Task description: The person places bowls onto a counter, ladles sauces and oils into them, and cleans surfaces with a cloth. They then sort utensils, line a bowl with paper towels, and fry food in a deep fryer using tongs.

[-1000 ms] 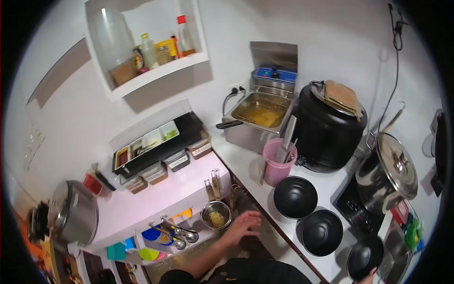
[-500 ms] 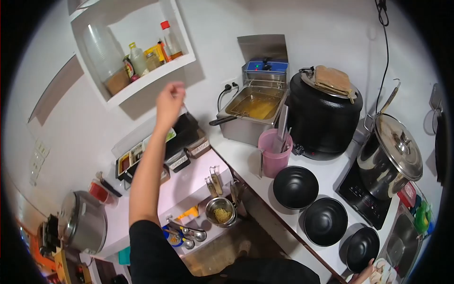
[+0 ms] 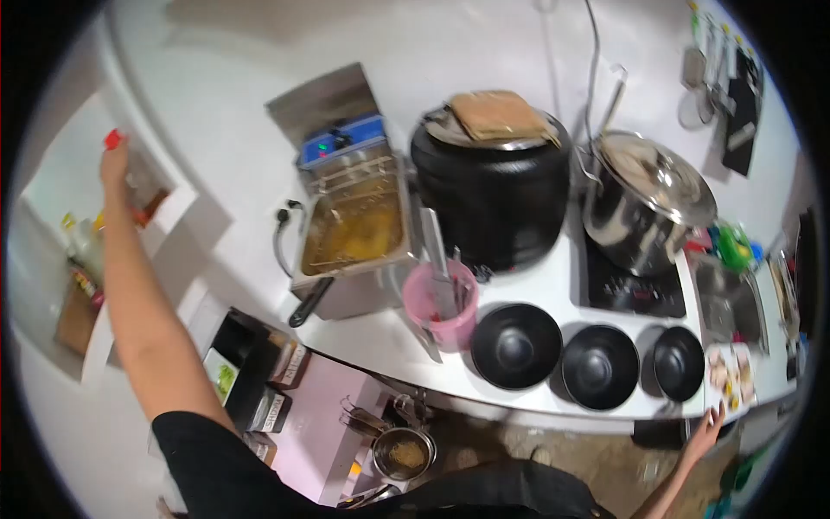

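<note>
My left hand [image 3: 114,164] is raised to the wall shelf [image 3: 177,203], its fingers closed around the neck of a bottle just under its red cap [image 3: 112,138]. Much of that bottle is hidden by the hand and forearm. Low on the right, my right hand [image 3: 709,428] has its fingers stretched out and apart, with the fingertips close to the near edge of a white tray of food pieces [image 3: 718,400]. Left of that tray, three black bowls [image 3: 517,346] stand in a row along the counter's front edge.
A deep fryer [image 3: 359,233] holds yellowish oil, its basket handle sticking forward. Beside it are a pink utensil container [image 3: 441,304], a large black pot [image 3: 493,195] and a lidded steel pot [image 3: 640,216] on an induction cooker [image 3: 631,294]. A noodle strainer [image 3: 405,453] sits below.
The view has swung right. My left hand has gone from mid-air beneath the shelf up to the red-capped bottle. My right hand stays by the white tray, its fingers now more visible.
</note>
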Demonstrator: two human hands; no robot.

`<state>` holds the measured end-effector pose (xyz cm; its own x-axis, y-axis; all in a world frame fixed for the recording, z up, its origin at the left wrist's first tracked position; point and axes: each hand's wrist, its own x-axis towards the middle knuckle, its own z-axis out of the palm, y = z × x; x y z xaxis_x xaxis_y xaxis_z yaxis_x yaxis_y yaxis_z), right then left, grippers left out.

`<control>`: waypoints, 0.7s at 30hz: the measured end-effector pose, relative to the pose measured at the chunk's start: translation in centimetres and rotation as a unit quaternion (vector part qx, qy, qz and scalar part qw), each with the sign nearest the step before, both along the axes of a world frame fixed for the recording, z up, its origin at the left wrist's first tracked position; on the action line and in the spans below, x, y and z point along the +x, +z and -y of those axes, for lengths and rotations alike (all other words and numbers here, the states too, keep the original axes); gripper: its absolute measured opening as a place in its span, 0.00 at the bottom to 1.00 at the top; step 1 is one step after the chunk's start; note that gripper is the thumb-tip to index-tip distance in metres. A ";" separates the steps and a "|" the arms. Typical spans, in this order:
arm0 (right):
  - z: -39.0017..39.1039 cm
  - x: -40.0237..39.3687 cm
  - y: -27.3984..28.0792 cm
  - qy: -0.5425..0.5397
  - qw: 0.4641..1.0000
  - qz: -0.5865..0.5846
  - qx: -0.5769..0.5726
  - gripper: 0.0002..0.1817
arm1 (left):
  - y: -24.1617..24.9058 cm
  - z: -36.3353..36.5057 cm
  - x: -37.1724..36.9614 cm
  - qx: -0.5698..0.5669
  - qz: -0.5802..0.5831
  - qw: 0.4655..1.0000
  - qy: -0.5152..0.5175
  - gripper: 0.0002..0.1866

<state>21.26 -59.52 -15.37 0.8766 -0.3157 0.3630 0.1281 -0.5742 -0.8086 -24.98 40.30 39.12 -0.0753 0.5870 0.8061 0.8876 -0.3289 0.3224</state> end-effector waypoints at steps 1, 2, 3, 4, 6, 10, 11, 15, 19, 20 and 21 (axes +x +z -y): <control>0.0 -1.0 0.4 0.016 1.000 0.019 0.016 0.21 | 0.6 -1.6 0.1 -0.088 -0.011 0.995 -0.055 0.37; -0.7 -2.1 1.7 0.015 0.999 0.027 0.008 0.20 | -0.2 -0.8 1.1 -0.015 0.008 0.999 -0.038 0.36; -2.0 -2.9 3.0 0.017 0.999 0.036 0.003 0.20 | -1.1 0.5 2.0 0.061 0.030 0.997 -0.019 0.35; -2.9 -3.0 3.7 0.025 0.998 0.054 0.014 0.19 | -0.7 -1.1 1.5 0.100 0.034 0.994 0.027 0.34; -5.7 -3.5 6.8 0.044 0.995 0.090 0.016 0.18 | 0.4 -2.2 1.3 0.189 0.065 0.979 0.027 0.33; -12.1 -2.4 14.2 0.097 0.976 0.185 -0.055 0.16 | 3.7 10.3 4.3 0.383 0.091 0.907 -0.147 0.29; -14.9 -2.4 16.9 0.144 0.959 0.244 -0.030 0.17 | 3.6 16.3 6.2 0.424 0.071 0.880 -0.199 0.28; -22.1 -2.7 25.0 0.235 0.861 0.435 -0.116 0.19 | -0.7 33.5 13.7 0.312 -0.008 0.846 -0.433 0.29; -26.8 -7.2 32.5 0.431 0.736 0.519 -0.058 0.22 | -9.7 42.7 18.5 0.143 -0.120 0.811 -0.555 0.24; -27.1 -8.6 34.3 0.495 0.715 0.493 -0.015 0.25 | -12.8 46.4 20.0 0.055 -0.106 0.777 -0.618 0.24; -27.3 -8.8 34.2 0.528 0.695 0.489 -0.003 0.22 | -15.9 50.1 21.6 -0.034 -0.084 0.741 -0.666 0.25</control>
